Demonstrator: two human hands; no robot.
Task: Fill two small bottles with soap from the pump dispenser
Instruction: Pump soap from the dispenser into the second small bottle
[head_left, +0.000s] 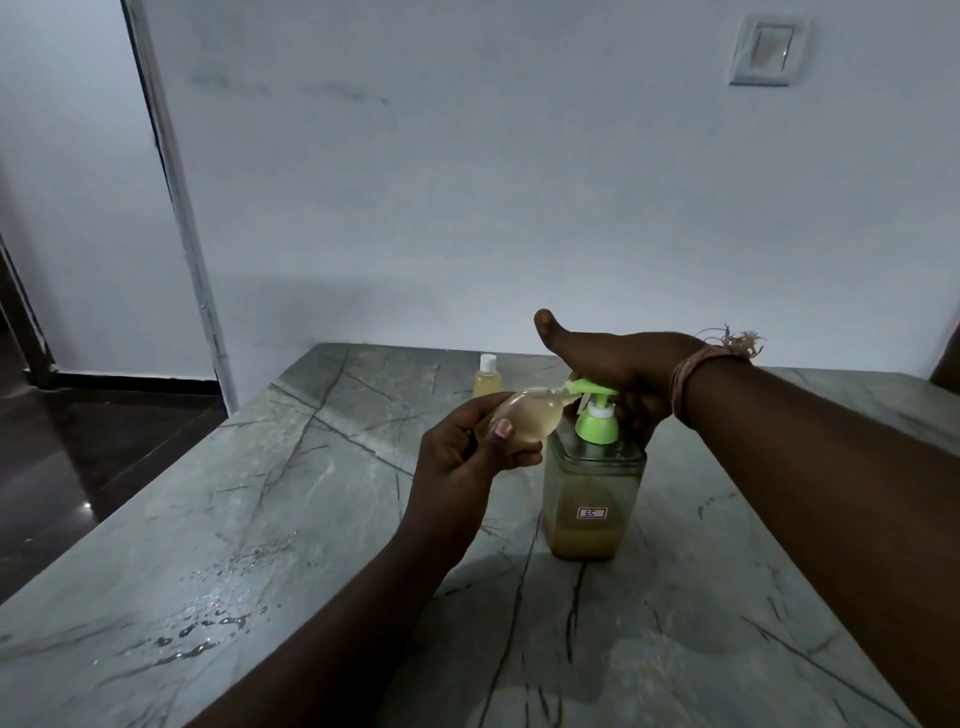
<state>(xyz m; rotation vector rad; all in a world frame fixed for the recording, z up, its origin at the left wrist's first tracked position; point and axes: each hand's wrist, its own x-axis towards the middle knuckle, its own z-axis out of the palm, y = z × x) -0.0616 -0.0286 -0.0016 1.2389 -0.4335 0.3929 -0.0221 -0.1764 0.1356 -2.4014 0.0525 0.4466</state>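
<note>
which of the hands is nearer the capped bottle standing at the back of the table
Left. The left hand, holding the open small bottle to the pump nozzle, sits just in front of the capped bottle. The right hand presses the pump head further to its right.

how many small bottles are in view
2: one small bottle tilted in the left hand at the pump spout, one capped bottle standing at the table's far edge.
</note>
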